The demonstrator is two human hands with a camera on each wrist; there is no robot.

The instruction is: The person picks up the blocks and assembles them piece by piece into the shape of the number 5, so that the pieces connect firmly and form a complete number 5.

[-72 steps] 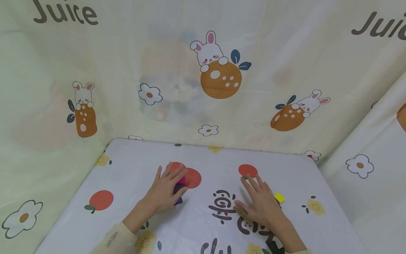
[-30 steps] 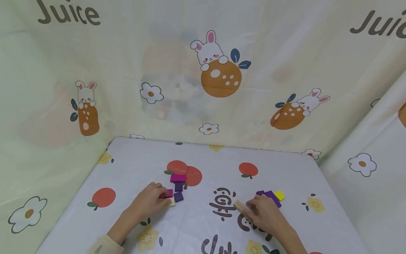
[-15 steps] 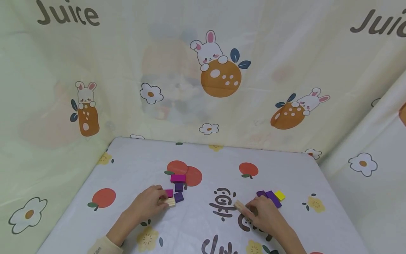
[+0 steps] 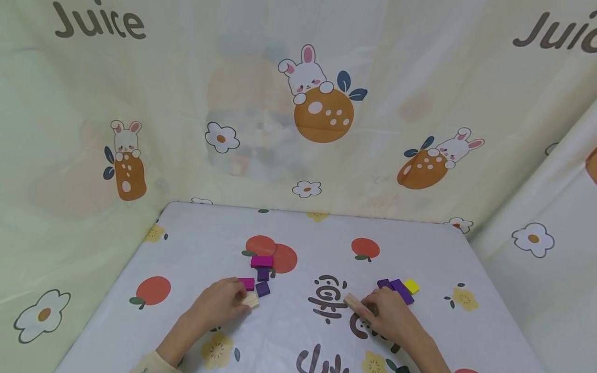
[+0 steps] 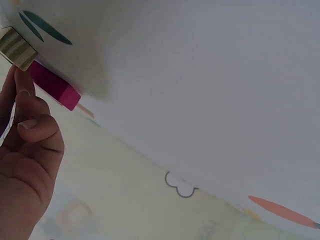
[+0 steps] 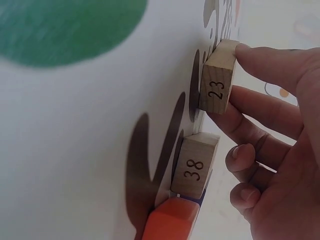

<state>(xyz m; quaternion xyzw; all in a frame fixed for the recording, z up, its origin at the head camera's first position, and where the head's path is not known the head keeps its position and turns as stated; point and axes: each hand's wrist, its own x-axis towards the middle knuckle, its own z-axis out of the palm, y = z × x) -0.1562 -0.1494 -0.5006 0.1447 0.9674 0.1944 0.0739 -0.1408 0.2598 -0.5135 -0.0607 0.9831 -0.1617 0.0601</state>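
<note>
My left hand (image 4: 218, 301) pinches a plain wooden block (image 4: 251, 300) at its near end. Its grain stripes show on the end of the same wooden block (image 5: 18, 48) in the left wrist view. Just beyond it lies a magenta block (image 4: 246, 284), beside a dark purple block (image 4: 263, 289). My right hand (image 4: 391, 317) holds another wooden block (image 4: 356, 303) between thumb and fingers. In the right wrist view this wooden block (image 6: 216, 90) bears the number 23. A wooden block marked 38 (image 6: 194, 169) and an orange block (image 6: 171, 220) lie below it there.
A second magenta block (image 4: 262, 262) and dark purple block (image 4: 263, 274) lie farther back on the left. Behind my right hand are purple blocks (image 4: 402, 291) and a yellow block (image 4: 411, 286). A printed white cloth (image 4: 308, 238) covers the table; a patterned curtain (image 4: 261, 93) stands behind.
Earlier both hands lay spread over the blocks; they then drew back, and each took hold of a wooden block. Lately the left block has turned slightly, while the right hand has hardly moved.
</note>
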